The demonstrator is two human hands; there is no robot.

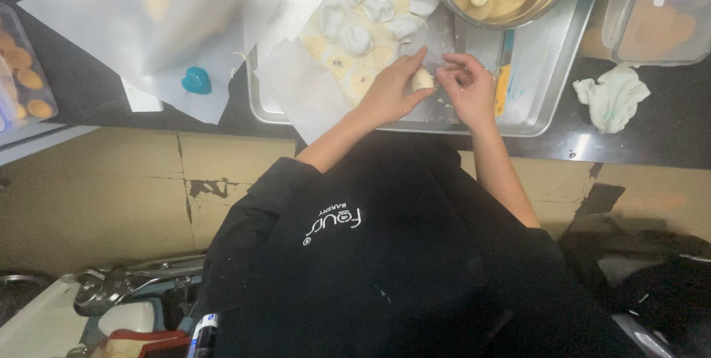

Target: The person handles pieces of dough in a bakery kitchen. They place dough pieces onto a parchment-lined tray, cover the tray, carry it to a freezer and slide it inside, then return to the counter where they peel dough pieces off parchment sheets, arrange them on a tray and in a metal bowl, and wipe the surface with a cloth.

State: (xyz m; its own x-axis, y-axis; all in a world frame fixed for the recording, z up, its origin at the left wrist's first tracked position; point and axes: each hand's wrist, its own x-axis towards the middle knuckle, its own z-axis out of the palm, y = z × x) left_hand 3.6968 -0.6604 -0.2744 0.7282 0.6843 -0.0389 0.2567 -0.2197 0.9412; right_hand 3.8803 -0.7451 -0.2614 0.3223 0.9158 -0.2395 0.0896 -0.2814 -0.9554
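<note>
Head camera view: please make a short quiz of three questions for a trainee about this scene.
1. True or false: the left hand touches the small pale piece.
2. Which colour is the heart shape on the white paper? A red, B teal, C black.
3. Where does the metal bowl stand?

Key: 1 true. 2 B. 3 On the metal tray, beyond the right hand.
</note>
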